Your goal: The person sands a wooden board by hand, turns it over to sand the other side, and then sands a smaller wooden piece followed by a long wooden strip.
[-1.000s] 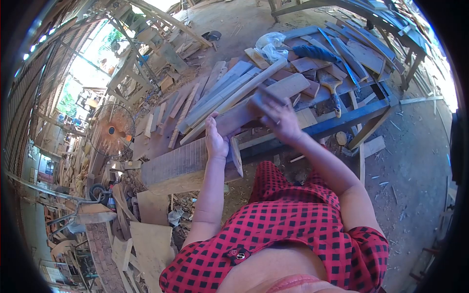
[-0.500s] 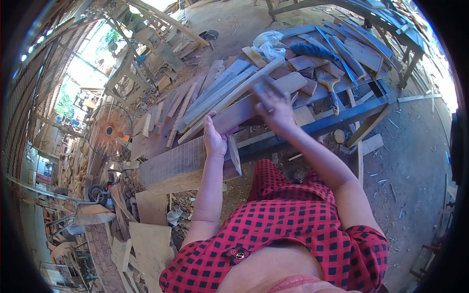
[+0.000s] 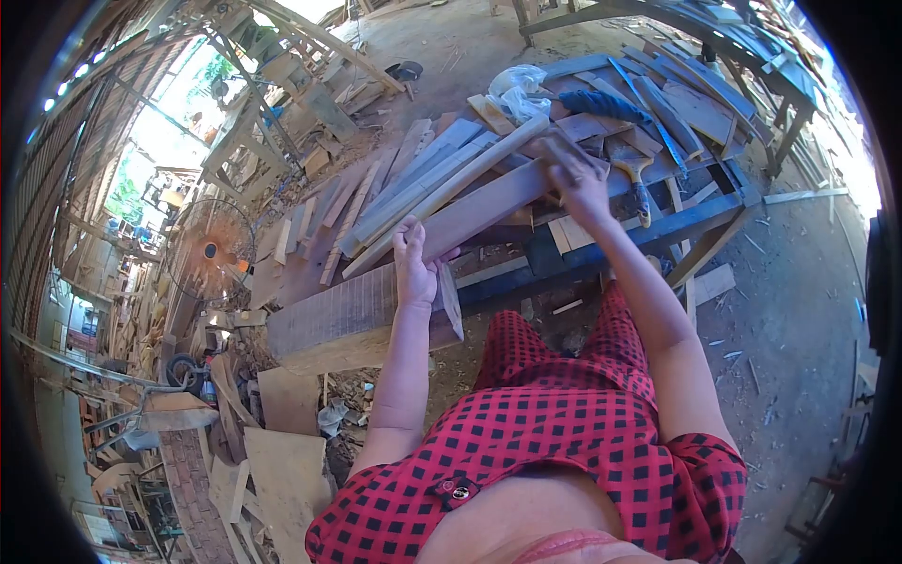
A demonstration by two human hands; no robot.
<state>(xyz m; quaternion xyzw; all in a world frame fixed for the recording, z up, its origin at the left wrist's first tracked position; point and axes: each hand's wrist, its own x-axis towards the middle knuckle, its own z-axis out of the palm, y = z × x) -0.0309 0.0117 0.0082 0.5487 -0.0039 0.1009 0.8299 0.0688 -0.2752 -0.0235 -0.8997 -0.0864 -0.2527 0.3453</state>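
A long brown board slants up to the right across the bench. My left hand is closed round its lower left end, with the thumb side up. At the board's upper right end, my right hand grips a dark flat block that lies against the board's face. The block's exact kind cannot be made out. Just below my left hand is a thick ridged timber block. To the right of my right hand lies a paintbrush.
Loose planks are piled beyond the board, with a clear plastic bag and a dark blue cloth on top. A wire-guarded fan stands at the left. A wooden table is at the back right.
My right hand and the dark block have moved up and to the right along the board, to its far end. My left hand has stayed at the near end.
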